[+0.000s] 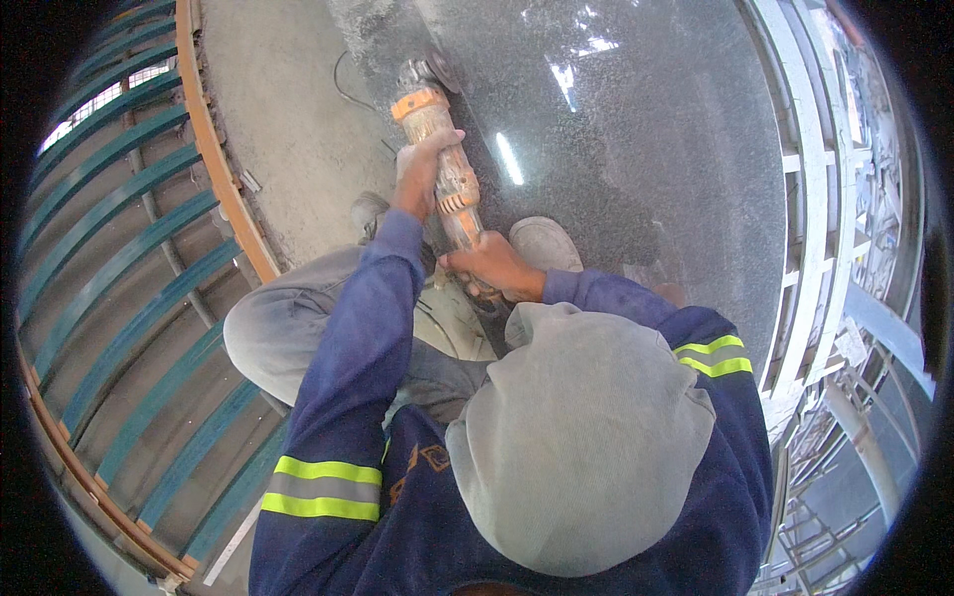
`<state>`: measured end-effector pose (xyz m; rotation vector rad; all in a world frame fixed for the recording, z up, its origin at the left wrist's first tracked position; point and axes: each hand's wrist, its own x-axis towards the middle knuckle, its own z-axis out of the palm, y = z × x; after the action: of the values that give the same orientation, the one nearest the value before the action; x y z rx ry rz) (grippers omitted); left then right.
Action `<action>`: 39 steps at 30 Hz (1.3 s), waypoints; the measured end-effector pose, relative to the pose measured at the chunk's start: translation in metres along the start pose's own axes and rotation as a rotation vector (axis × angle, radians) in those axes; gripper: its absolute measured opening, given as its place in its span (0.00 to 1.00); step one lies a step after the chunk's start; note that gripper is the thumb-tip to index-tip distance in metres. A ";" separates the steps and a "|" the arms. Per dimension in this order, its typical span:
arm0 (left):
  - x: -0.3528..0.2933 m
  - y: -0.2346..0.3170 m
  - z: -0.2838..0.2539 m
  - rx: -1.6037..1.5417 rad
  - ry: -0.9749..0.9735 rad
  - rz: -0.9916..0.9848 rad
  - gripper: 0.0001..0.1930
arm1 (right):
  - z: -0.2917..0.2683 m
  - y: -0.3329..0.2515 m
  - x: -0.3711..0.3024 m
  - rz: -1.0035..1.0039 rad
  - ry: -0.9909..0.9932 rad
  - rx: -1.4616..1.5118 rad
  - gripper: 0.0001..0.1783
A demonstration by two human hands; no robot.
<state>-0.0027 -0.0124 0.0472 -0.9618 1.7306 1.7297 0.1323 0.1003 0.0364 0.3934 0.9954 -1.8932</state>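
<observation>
An orange angle grinder (458,189), coated in pale dust, lies lengthwise in front of me with its head pointing away. My left hand (427,171) is wrapped round the front of its body, behind the orange collar. At the rear end, close to my knees, my right hand (497,266) grips the handle. The round disc (444,73) at the far end is over the near-left edge of a dark, glossy slab (646,149); whether it touches the surface I cannot tell. Whitish dust streaks the slab.
A thin dark cable (350,87) curls on the pale concrete floor (283,119) to the left. Further left runs a rack of teal slats (119,219) with an orange rail (214,149). White metal bars (815,199) border the slab at right. My shoe (545,244) rests near the grinder.
</observation>
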 end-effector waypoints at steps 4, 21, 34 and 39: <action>0.006 0.005 -0.005 0.071 -0.056 0.013 0.18 | 0.002 -0.001 0.007 -0.006 0.030 -0.005 0.15; -0.007 0.001 0.002 0.009 -0.017 0.004 0.15 | -0.001 0.001 -0.004 0.035 -0.018 -0.006 0.17; -0.005 0.005 0.000 0.023 0.007 0.002 0.16 | 0.002 0.003 0.001 -0.014 -0.020 0.000 0.16; 0.004 0.005 -0.004 0.046 0.000 0.037 0.15 | 0.004 0.004 0.009 -0.041 -0.013 0.063 0.15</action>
<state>-0.0083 -0.0173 0.0479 -0.9159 1.7905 1.7054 0.1314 0.0909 0.0320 0.3999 0.9432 -1.9657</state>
